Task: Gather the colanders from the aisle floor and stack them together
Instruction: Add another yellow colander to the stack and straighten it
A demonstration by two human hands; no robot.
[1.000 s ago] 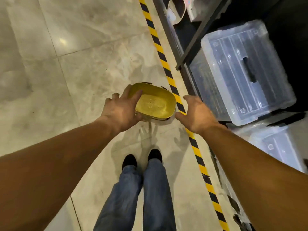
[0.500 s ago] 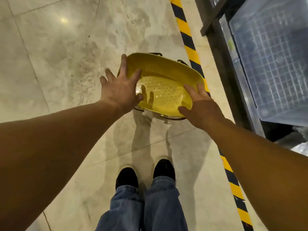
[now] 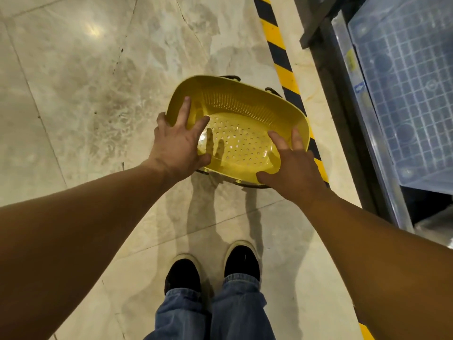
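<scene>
The yellow colander (image 3: 241,133) sits on the pale tiled aisle floor (image 3: 81,99), just ahead of the person's black shoes (image 3: 212,268) and just beside the yellow-and-black hazard tape (image 3: 282,55), which its far corner overlaps. The left hand (image 3: 177,146) is spread over the colander's near-left rim, fingers reaching inside the bowl and thumb along the near edge; the right hand (image 3: 291,165) is likewise spread on the near-right rim, fingers draped inside, thumb under the lip. Neither hand looks closed into a firm hold yet. To lift it cleanly, I judge both thumbs should hook beneath the rim while the fingers press the inner wall, so the thin plastic does not flex or tip. Dark curved edges (image 3: 230,77) peek from under the colander at its far and near sides, which may be another piece nested below, though I cannot tell; if so, grip low enough to carry both. Beyond the tape from the colander stands a dark shelf frame (image 3: 326,69) holding a clear plastic storage bin (image 3: 402,94); lifting straight up and toward the body should avoid knocking them.
</scene>
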